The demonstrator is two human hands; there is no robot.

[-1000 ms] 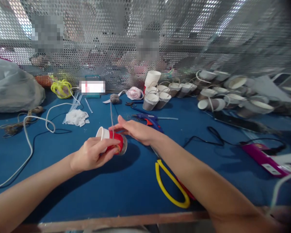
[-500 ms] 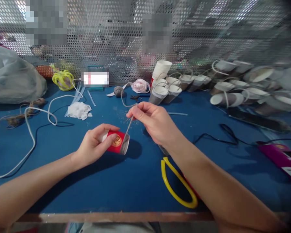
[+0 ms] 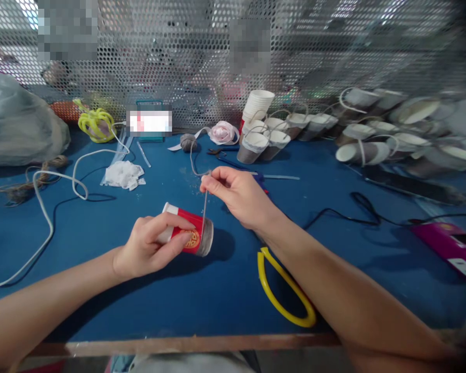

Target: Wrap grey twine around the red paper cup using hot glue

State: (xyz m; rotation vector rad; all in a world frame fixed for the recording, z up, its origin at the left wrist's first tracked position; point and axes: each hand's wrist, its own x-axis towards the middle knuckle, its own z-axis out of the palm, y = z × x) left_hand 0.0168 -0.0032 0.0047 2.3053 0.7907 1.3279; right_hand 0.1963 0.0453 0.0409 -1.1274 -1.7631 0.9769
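My left hand is closed around a red and white paper cup with a gold emblem, lying on its side in the air above the blue table. Grey yarn is wound in a band round the cup's right end. Between thumb and fingertips, my right hand pinches the strand, which runs taut down to that band. Behind the fingers the strand trails back to a small ball of grey yarn. Below my right forearm lie scissors with a yellow handle; the forearm hides part of them.
Several yarn-wrapped cups with handles stand at the back, and more sit at the right. White scraps, a white cable and a plastic bag are on the left. A purple power strip lies far right.
The cup has shifted slightly right and turned in my left hand, showing more of its white end. My right hand has moved a little left and down, still pinching the yarn.
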